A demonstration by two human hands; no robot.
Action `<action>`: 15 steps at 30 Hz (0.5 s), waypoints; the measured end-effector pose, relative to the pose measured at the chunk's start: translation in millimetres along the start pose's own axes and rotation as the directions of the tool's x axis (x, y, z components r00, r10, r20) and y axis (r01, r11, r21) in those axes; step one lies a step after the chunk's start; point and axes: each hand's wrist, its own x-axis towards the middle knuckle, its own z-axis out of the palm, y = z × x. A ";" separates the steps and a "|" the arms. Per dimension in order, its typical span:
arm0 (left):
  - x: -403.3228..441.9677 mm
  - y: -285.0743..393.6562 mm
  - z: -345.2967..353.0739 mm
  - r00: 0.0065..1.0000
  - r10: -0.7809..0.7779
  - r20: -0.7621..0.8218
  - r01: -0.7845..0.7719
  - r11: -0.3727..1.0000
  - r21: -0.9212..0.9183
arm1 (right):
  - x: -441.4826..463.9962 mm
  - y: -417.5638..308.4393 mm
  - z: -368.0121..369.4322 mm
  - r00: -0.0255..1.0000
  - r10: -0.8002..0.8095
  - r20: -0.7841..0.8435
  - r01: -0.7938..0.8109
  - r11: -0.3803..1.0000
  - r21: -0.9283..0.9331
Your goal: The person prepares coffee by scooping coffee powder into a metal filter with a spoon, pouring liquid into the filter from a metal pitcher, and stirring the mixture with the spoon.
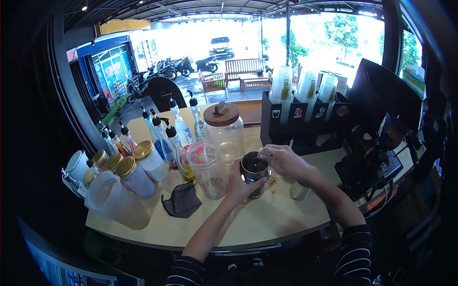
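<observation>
My left hand (241, 185) is wrapped around a dark metal cup (256, 175) that stands over the table, its round mouth facing up. Dark contents show inside the cup. Over the cup's right rim, my right hand (281, 161) is closed in a pinch. A thin pale handle (291, 142) sticks up from its fingers; the lower end is hidden, so its kind is unclear. Brown crumbs (272, 182) lie on the table beside the cup. Left of my left hand is a tall clear plastic container (208, 174). A small clear glass (299, 190) stands below my right forearm.
A wood-lidded glass jar (231, 136) stands behind the cup. Pump bottles (177, 125), gold-lidded jars (151, 159), a frosted pitcher (114, 200) and a dark cloth item (182, 200) fill the left. A black cup rack (298, 125) and a dark machine (362, 157) are at right.
</observation>
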 end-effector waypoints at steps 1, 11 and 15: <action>-0.1 0.4 -0.2 1.000 -0.004 0.010 0.004 1.000 -0.014 | -0.8 -7.4 -0.1 1.000 0.014 -0.002 -0.014 0.999 0.040; -1.1 -2.9 -1.1 1.000 0.012 0.029 -0.013 0.999 0.036 | 0.1 -1.9 1.3 0.990 -0.139 -0.035 0.133 0.980 -0.145; -0.6 0.0 -1.4 0.999 0.045 0.001 -0.045 0.997 0.062 | 0.2 -5.2 1.7 1.000 -0.002 0.002 0.002 1.000 -0.028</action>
